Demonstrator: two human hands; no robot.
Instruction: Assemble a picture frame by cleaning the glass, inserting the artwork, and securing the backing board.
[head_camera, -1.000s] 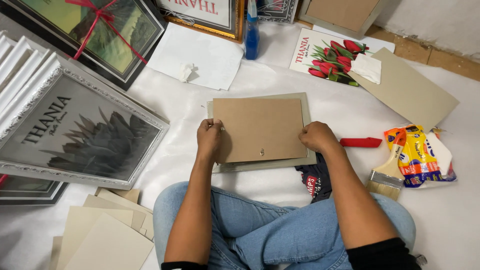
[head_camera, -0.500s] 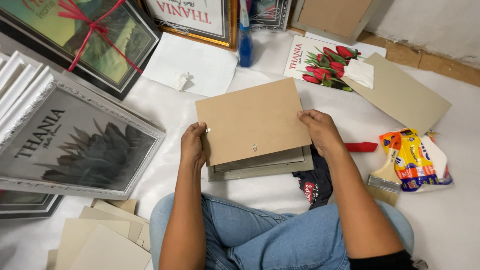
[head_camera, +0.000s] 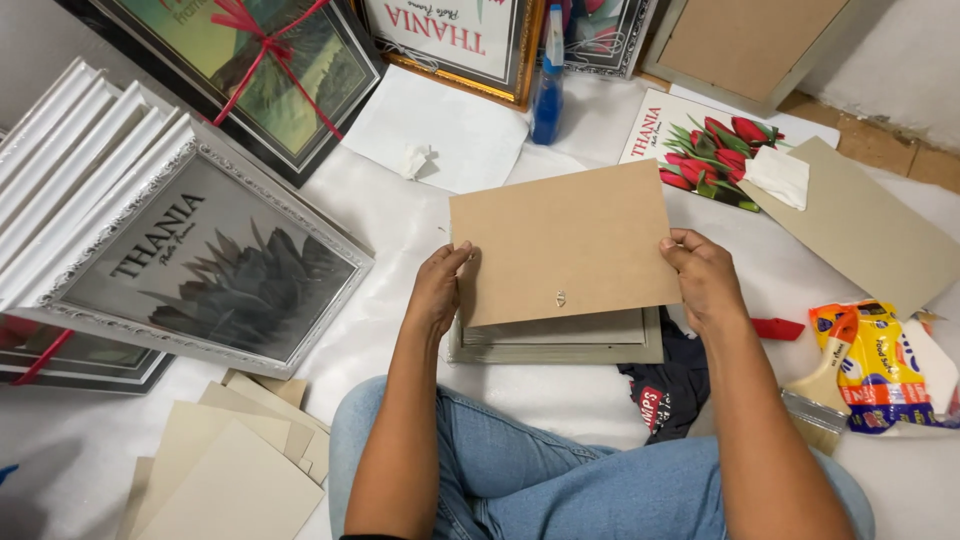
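Head view: the left hand (head_camera: 437, 290) was curled around the left edge of a brown backing board (head_camera: 563, 243), thumb over its face, and the right hand (head_camera: 703, 277) gripped the board's right edge the same way, fingers closed on it. The board was raised and tilted above a grey picture frame (head_camera: 560, 342) that lay face down on the white sheet (head_camera: 400, 230) just in front of the person's knees; the frame's recess showed below the board's near edge, and what lay in it could not be told. A small metal hanger (head_camera: 560, 298) sat near the board's lower edge. Just right of the frame lay a dark cloth (head_camera: 672, 390), a red strip (head_camera: 778, 328), a paintbrush (head_camera: 822, 390) and a colourful packet (head_camera: 880, 365). A blue spray bottle (head_camera: 547, 85) stood beyond the board, near a tulip print (head_camera: 700, 145). To the left leaned a silver-framed picture (head_camera: 205, 262), with loose beige boards (head_camera: 230, 470) stacked near the left knee.
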